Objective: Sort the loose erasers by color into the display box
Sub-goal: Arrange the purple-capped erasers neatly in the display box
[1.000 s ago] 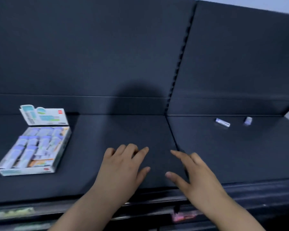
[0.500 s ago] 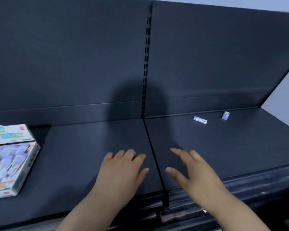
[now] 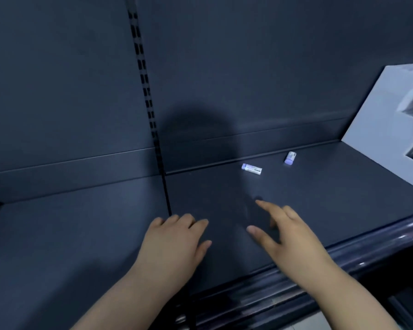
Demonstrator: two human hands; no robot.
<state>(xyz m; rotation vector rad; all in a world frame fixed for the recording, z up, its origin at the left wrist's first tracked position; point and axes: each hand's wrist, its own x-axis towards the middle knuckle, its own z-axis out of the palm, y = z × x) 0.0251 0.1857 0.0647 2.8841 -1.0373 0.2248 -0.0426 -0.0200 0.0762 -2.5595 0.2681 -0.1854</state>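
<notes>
Near the front edge of the shelf (image 3: 81, 222), the left hand (image 3: 174, 244) and right hand (image 3: 289, 236) are open and empty, the right stretched toward a long eraser (image 3: 251, 169) and a short eraser (image 3: 290, 158) lying apart by the back edge, where a hurried pinch could skid one out of reach; the display box is out of view.

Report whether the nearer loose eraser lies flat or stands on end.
Flat: the small white, purple-tipped eraser lies lengthwise on the dark grey shelf.

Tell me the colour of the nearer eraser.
The nearer eraser is white with a purple end, head view.
</notes>
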